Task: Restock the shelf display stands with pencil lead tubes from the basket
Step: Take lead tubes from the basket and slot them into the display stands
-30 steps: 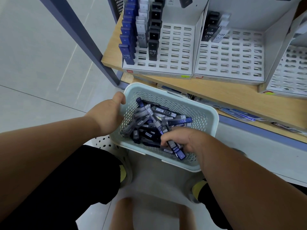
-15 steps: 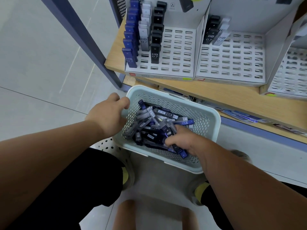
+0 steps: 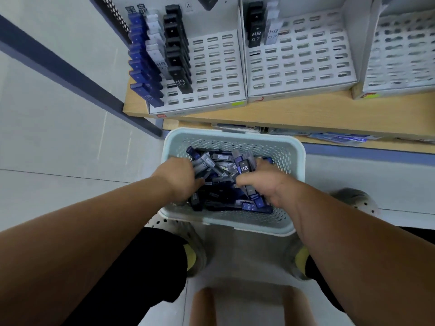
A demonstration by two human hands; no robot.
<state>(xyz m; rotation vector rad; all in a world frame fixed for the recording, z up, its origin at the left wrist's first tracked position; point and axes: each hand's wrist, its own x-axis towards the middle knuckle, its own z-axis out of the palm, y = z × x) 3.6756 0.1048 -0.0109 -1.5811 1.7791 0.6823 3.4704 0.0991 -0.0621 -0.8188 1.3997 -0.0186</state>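
Lead tubes (image 3: pixel 244 169) gripped by right hand (image 3: pixel 268 187) fingers; left hand (image 3: pixel 179 177) grip hidden in basket (image 3: pixel 235 135)

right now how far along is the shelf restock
Done: three columns of tubes stand in the left white slotted display stand, two short ones in the middle stand. In hand: the right hand grips a bunch of tubes in the pale blue perforated plastic basket; the left hand reaches into the pile. Left: most slots empty, basket well filled.

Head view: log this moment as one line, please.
phase: picking | left hand: in basket, buried in lead tubes, grip unclear | right hand: grips several | display stands: mostly empty slots
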